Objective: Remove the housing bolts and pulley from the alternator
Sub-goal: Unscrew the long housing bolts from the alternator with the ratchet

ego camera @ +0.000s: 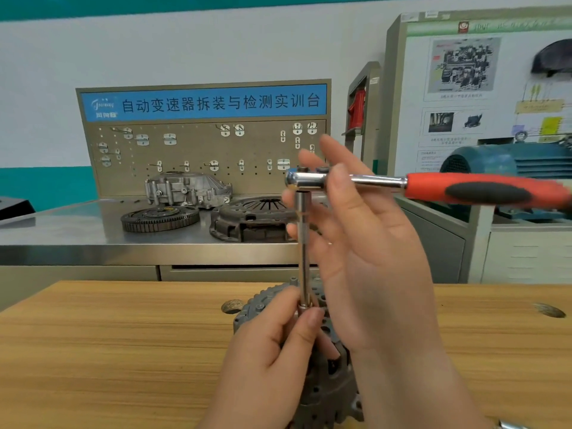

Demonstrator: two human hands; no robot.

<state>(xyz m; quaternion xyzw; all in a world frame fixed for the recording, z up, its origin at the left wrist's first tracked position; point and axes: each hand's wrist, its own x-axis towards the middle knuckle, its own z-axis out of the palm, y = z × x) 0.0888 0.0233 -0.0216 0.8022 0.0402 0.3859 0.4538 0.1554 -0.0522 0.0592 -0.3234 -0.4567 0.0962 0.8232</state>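
Head view: I see the alternator (328,385) in the lower centre of the frame, resting on a wooden table (108,351) and partly hidden by the person's hands. The left hand (272,351) comes up from the bottom edge, and its thumb and fingers pinch the bottom end of a slim chrome extension bar (303,258) that stands upright on the alternator's top. I cannot make out the bolt under it. At the bar's top sits the head of a ratchet (464,188), whose red and black handle runs level toward the right edge. The right hand (365,243) is just right of the bar, fingers straight and spread behind the ratchet head, thumb across the front of its neck, so the tool is nipped lightly between them.

Behind the table, a steel bench (62,236) carries a toothed flywheel (159,218), a clutch cover (247,218) and a grey casing (188,188), below a pegboard (204,156). A blue motor (510,159) sits at right.
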